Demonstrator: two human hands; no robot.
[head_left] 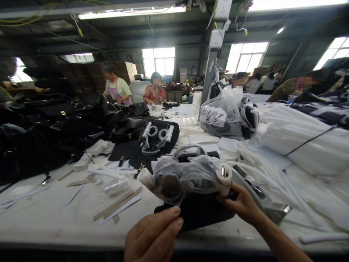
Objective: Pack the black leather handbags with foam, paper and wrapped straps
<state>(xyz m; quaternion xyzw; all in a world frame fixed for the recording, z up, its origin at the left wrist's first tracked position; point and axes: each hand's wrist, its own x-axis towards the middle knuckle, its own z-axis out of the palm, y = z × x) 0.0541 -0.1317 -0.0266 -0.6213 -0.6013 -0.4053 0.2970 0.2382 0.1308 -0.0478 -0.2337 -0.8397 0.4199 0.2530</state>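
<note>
A black bag (201,211) stands in front of me on the white table, its top wrapped in cloudy plastic film (201,169). White foam (225,180) is rolled around a metal fitting at its right corner. My right hand (242,203) grips the bag's right side, thumb in front, the other fingers partly hidden behind. Before the bag's lower left side is my left hand (155,233), thumb and forefinger pinched close together. Whatever lies between those fingertips is too small to make out. Another black bag (132,158) lies flat beyond, with wrapped straps (156,138) on it.
Black bags (54,123) are heaped at the left. Card strips (117,205) lie on the table (68,225). To the right are a grey object (268,203), foam tubes (272,182) and bundled white sheets (300,131). A filled plastic sack (220,116) stands by a post. Co-workers (117,87) sit across.
</note>
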